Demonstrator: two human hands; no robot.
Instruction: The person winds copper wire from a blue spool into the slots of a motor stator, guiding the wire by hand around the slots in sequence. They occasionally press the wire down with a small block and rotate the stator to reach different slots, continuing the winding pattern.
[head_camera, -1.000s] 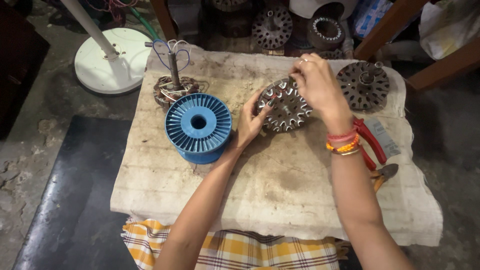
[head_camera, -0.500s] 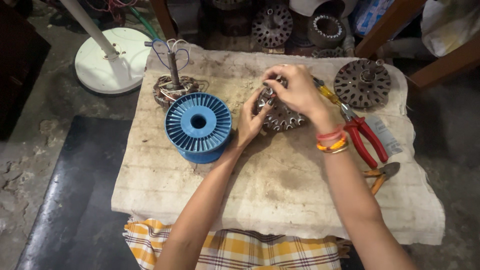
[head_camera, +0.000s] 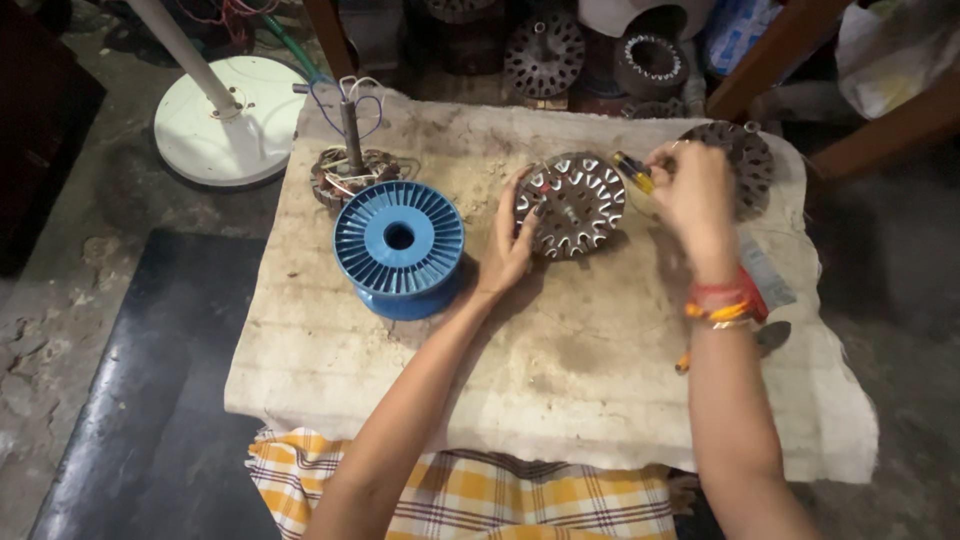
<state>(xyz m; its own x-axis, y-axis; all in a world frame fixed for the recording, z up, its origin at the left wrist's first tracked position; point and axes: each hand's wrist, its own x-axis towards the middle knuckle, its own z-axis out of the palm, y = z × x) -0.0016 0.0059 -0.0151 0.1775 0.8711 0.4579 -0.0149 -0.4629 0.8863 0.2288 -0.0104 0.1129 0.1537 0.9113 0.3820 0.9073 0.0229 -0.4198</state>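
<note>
Left hand (head_camera: 512, 240) open, fingers spread, cupped against the left rim of the stator (head_camera: 572, 203); touching it, not closed around it. Stator lies flat on the cloth-covered desk (head_camera: 560, 400), between the two hands. Right hand (head_camera: 690, 195) just right of the stator, fingers pinched together on a screwdriver (head_camera: 633, 170) with a yellow-and-black handle; its tip end is hidden, can't tell whether it touches the stator. Blue spool (head_camera: 399, 240) sits left of the left hand, near but apart. Behind the spool: a wound core (head_camera: 350, 172) with an upright shaft and loose wires. Second stator disc (head_camera: 740, 160) lies beyond the right hand, partly hidden by it. White round fan base (head_camera: 225, 125) on the floor, far left.
</note>
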